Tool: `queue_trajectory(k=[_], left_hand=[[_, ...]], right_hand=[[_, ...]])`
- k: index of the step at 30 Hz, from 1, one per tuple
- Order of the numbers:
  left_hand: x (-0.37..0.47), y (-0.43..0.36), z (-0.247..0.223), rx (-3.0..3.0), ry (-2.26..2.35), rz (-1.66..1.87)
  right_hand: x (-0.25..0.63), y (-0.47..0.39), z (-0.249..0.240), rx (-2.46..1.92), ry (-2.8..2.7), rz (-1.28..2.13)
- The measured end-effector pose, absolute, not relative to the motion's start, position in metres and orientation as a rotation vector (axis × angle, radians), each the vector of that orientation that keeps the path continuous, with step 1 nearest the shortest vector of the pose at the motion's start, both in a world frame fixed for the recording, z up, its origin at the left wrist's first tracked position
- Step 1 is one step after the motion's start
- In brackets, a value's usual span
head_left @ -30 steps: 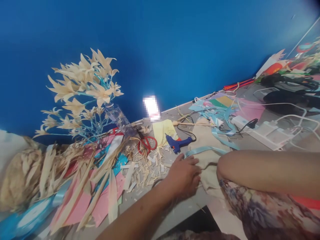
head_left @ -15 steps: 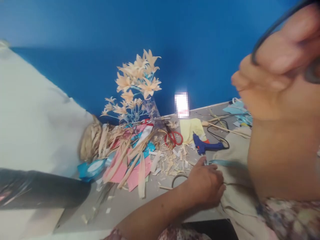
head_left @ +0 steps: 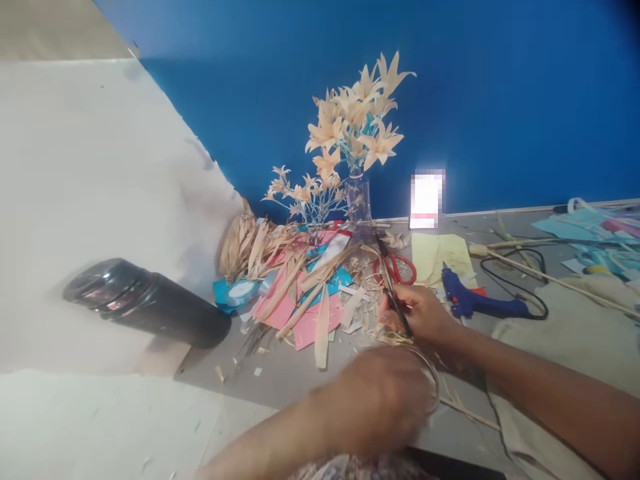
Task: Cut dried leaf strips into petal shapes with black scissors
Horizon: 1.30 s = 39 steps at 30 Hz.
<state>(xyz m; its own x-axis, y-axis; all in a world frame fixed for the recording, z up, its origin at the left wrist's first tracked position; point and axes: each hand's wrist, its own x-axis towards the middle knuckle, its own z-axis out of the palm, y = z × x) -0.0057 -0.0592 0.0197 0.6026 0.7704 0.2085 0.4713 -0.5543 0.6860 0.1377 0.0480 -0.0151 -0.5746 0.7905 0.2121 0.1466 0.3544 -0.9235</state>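
My right hand [head_left: 425, 317] is closed around a dark, narrow metal tool [head_left: 397, 312], which looks like a pair of scissors. A curved dark loop [head_left: 434, 377] shows just below it, partly behind my left hand. A pale dried-husk strip [head_left: 374, 252] runs down toward the right fingers. My left hand [head_left: 385, 393] is smeared by motion in front of the right one, so its fingers cannot be made out. Red-handled scissors [head_left: 411, 270] lie beyond my right hand. A blue glue gun [head_left: 483, 303] rests to the right of it, above the forearm.
Pale husk flowers [head_left: 350, 127] stand in a clear vase [head_left: 358, 207] by the blue wall. Husk strips, pink paper [head_left: 320, 323] and trimmings cover the table's middle. A black cylinder [head_left: 165, 310] leans at left. Yellow paper [head_left: 440, 257] and beige cloth [head_left: 575, 340] lie rightward.
My right hand has come down from the upper right to the table's middle. My left hand has moved away from beside the glue gun, toward me. The view has shifted left.
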Motion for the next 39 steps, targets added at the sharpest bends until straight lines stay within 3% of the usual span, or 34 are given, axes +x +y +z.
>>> queue_trajectory(k=[3, 6, 11, 15, 21, 29, 39], left_hand=[[-0.059, -0.045, 0.028, 2.445, 1.472, 0.517], [-0.090, -0.025, 0.016, 2.518, 1.628, 0.412], [-0.096, 0.001, 0.006, 2.392, 1.489, 0.636], [-0.080, 0.011, 0.025, 1.841, 1.419, 0.961], [-0.052, 0.023, 0.026, 1.161, 1.234, 1.131], [-0.053, 0.024, 0.011, 0.837, 0.887, 0.986], [-0.059, 0.025, 0.008, 0.725, 0.797, 1.081]], right_hand=[[0.139, 0.050, -0.015, -0.825, -2.015, 1.140], [0.139, 0.054, -0.019, -0.837, -2.006, 1.130], [0.140, 0.065, -0.031, -0.888, -1.910, 1.192], [0.140, 0.068, -0.028, -0.917, -1.815, 1.202], [0.136, 0.063, -0.010, -0.885, -1.635, 1.446], [0.139, 0.065, -0.001, -0.926, -1.512, 1.712], [0.145, 0.075, 0.003, -0.928, -1.463, 1.723]])
